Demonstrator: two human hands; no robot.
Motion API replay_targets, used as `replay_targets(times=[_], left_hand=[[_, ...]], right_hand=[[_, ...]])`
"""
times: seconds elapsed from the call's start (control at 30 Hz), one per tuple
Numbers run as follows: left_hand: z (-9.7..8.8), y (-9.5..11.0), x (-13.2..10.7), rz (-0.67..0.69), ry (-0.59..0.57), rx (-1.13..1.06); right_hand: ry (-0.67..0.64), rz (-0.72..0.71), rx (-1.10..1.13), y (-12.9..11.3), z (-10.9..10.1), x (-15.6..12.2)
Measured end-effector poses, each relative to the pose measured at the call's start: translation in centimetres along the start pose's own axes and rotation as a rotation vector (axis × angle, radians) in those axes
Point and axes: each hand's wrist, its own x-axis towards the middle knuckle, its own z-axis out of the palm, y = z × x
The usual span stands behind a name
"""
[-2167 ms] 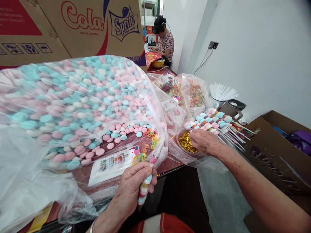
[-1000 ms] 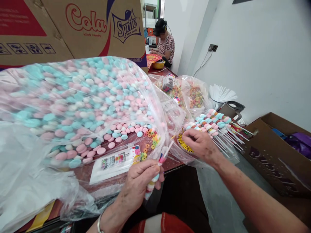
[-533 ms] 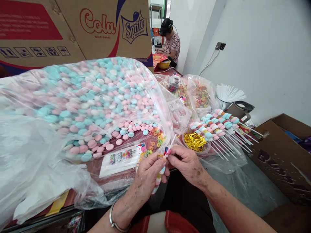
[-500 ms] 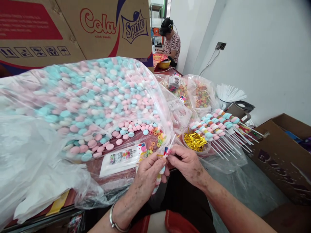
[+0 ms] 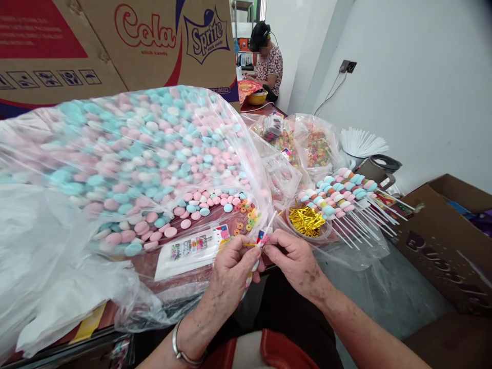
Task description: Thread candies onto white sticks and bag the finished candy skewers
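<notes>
My left hand (image 5: 230, 271) is closed round a bagged candy stick (image 5: 264, 233), whose white stick end points up and away. My right hand (image 5: 294, 259) pinches the gathered neck of that bag, where a gold twist tie (image 5: 249, 244) sticks out to the left. Both hands meet just off the table's front edge. A small bowl of gold twist ties (image 5: 306, 221) stands just beyond my right hand. Behind it lies a row of finished candy sticks (image 5: 340, 195) with their white sticks pointing right.
A big clear bag of pink, blue and white candy discs (image 5: 126, 154) fills the left, with loose discs, coloured ring candies (image 5: 246, 218) and printed labels (image 5: 188, 251) at its mouth. Cardboard boxes stand behind and at right (image 5: 438, 241). Another person sits at the far end of the table.
My right hand left the bowl of gold ties and came to the candy stick in my left hand; a gold tie now shows at the bag's neck.
</notes>
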Motion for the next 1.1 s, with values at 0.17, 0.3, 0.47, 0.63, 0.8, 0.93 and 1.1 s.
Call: replay_targets(times=[0.17,0.3,0.47,0.63,0.8,0.93,1.1], left_hand=[[0.0,0.0,0.3,0.015,0.0,0.026],[-0.5,0.4,1.1,-0.043,-0.057,0.11],[-1.7,1.6,2.2,-0.191,-0.399,0.404],[-2.3,2.4,2.5,-0.325,-0.651,0.471],[-2.2,2.7,2.1,-0.336,-0.655,0.557],[-1.5,2.2,1.7,0.023,-0.43,0.944],[-0.2,0.4,1.0,0.92,0.206,1.229]], right_hand=[[0.051,-0.177,-0.262,-0.1,0.5,-0.1],[0.038,-0.611,-0.765,0.0,-0.4,0.0],[-0.295,-0.959,-0.912,-0.9,-2.4,0.7],[-0.517,-0.982,-0.831,-2.1,-3.4,1.1],[-0.516,-0.873,-0.906,-2.7,-3.1,0.1],[-0.269,-0.712,-1.038,-2.1,-1.3,-0.7],[0.198,-0.358,-0.771,-0.5,0.5,1.3]])
